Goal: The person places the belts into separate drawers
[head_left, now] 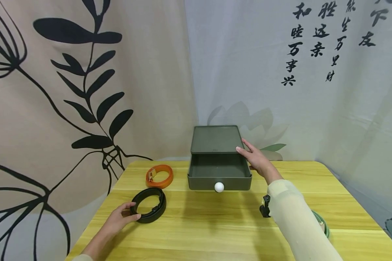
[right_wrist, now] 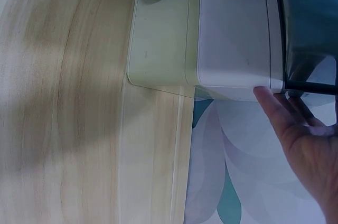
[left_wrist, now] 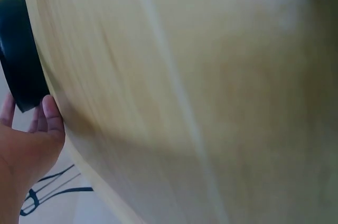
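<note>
In the head view, my left hand [head_left: 117,217] pinches the left edge of a coiled black belt [head_left: 158,212] at the front left of the table. The same coil [left_wrist: 21,55] shows in the left wrist view, held by fingertips and thumb [left_wrist: 52,110]. My right hand [head_left: 256,159] rests with extended fingers on the right side of a small drawer cabinet. Its dark green-grey top drawer [head_left: 200,183] is pulled out, with a white knob [head_left: 219,187]. In the right wrist view, a pale lilac tier [right_wrist: 232,34] and a cream tier [right_wrist: 158,39] sit below the top.
A coiled orange belt [head_left: 166,183] lies behind the black one. Part of a green coil [head_left: 325,224] shows beyond my right sleeve [head_left: 300,214]. The wooden table [head_left: 209,232] ends at a printed cloth backdrop [head_left: 156,72].
</note>
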Tool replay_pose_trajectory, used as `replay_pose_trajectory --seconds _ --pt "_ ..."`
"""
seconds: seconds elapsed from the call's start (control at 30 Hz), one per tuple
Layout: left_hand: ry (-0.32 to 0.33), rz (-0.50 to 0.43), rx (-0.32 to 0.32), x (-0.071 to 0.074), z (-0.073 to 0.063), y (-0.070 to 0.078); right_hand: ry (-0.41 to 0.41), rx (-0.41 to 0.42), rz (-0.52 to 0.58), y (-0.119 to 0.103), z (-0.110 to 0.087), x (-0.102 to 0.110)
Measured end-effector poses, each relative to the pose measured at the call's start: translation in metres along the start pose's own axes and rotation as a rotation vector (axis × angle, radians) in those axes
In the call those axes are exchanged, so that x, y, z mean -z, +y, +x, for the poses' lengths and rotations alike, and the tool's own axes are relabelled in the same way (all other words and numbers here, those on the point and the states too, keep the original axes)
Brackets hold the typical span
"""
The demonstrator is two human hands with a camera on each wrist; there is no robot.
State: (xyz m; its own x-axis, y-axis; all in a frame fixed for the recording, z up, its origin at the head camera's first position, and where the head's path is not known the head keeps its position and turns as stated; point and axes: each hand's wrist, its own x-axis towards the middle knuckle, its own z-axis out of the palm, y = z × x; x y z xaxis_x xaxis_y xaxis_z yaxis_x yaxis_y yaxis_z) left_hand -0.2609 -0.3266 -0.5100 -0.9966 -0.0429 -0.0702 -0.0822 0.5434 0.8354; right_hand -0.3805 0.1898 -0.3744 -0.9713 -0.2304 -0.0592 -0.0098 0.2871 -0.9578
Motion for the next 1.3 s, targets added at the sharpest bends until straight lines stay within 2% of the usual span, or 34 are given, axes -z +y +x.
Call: replay_pose_trajectory --seconds 0.2,0.4,0.5,0.87,1.17,1.3 --pt "-0.027 0.023 0.003 0.0019 0.0021 -0.0045 -0.001 0.000 -0.004 0.0001 0.0003 0.0003" --pt "-0.085 0.038 -0.067 0.0035 -0.0005 -0.0013 -0.006 0.004 -0.005 -0.0006 -0.0008 0.0003" --pt "-0.092 0.042 -0.082 0.0027 -0.0012 -0.0007 -0.007 0.002 -0.006 -0.0001 -0.0002 0.0008" --pt "-0.063 0.071 -0.108 -0.0021 0.0006 -0.0033 -0.005 -0.010 0.006 0.0017 0.0027 0.0024" --pt "-0.022 0.126 -0.124 -0.0039 -0.0004 0.0001 -0.008 -0.009 0.011 0.0015 0.0013 0.0017" --pt "0.001 0.155 -0.111 -0.0048 -0.0015 0.0037 -0.005 -0.012 0.000 0.0020 0.0019 0.0022"
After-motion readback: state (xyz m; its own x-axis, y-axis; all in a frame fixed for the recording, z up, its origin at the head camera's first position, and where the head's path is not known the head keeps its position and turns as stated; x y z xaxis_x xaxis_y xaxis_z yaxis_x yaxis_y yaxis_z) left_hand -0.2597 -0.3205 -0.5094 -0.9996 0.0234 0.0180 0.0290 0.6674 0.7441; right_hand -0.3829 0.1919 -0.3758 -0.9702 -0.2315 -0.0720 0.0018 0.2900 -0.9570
